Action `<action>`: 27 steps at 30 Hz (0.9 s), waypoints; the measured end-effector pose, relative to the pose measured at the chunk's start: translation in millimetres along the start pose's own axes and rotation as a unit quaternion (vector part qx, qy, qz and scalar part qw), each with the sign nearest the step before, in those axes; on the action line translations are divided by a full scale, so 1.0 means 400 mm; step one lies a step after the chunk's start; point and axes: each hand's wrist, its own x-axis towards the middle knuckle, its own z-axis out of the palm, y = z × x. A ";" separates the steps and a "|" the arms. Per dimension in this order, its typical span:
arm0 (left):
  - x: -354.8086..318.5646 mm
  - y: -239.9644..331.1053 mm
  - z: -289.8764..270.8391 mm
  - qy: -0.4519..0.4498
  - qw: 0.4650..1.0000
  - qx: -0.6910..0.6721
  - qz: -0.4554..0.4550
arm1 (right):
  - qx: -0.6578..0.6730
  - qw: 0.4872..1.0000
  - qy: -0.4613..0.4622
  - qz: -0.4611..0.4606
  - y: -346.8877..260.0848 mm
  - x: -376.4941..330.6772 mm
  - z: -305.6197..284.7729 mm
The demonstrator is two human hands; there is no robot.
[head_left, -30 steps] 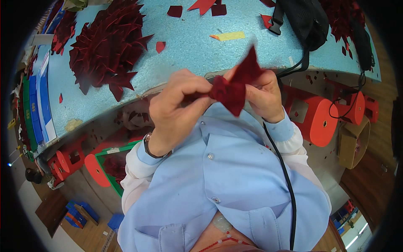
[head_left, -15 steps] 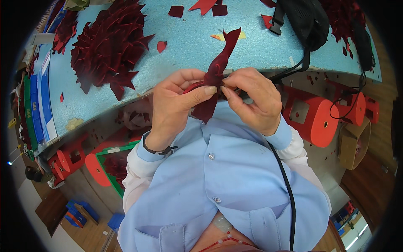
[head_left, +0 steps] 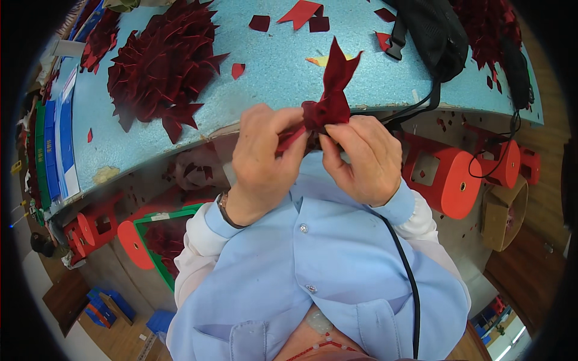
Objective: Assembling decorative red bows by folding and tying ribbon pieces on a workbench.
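Note:
A dark red velvet ribbon bow (head_left: 328,108) is held up in front of my chest, just off the near edge of the table. One pointed, notched tail stands upward from its knot. My left hand (head_left: 265,156) is closed, pinching the bow's left side, where a brighter red strip shows between the fingers. With thumb and fingertips, my right hand (head_left: 364,157) grips the lower right of the bow beneath the knot. The fingers partly hide the bow's lower portion.
A heap of dark red ribbon bows (head_left: 162,66) lies on the blue table (head_left: 241,99), with scattered ribbon scraps (head_left: 300,13). A black bag (head_left: 432,39) with straps rests at the far right. Red stools (head_left: 445,174) stand below, and a green crate (head_left: 158,256) sits lower left.
The bow has turned in my hands, its tail now wider and leaning right. My left hand has rolled over, showing its back, and moved slightly right.

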 end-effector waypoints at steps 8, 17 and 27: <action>0.017 -0.023 0.010 0.056 0.960 0.125 0.245 | -0.065 0.997 -0.001 0.050 -0.015 0.006 0.036; 0.018 -0.038 0.013 0.057 0.967 0.121 0.217 | -0.038 0.997 -0.024 0.062 -0.005 0.006 0.051; 0.009 -0.021 0.041 0.130 0.988 -0.081 -0.030 | -0.042 0.999 0.015 0.013 0.005 -0.003 0.066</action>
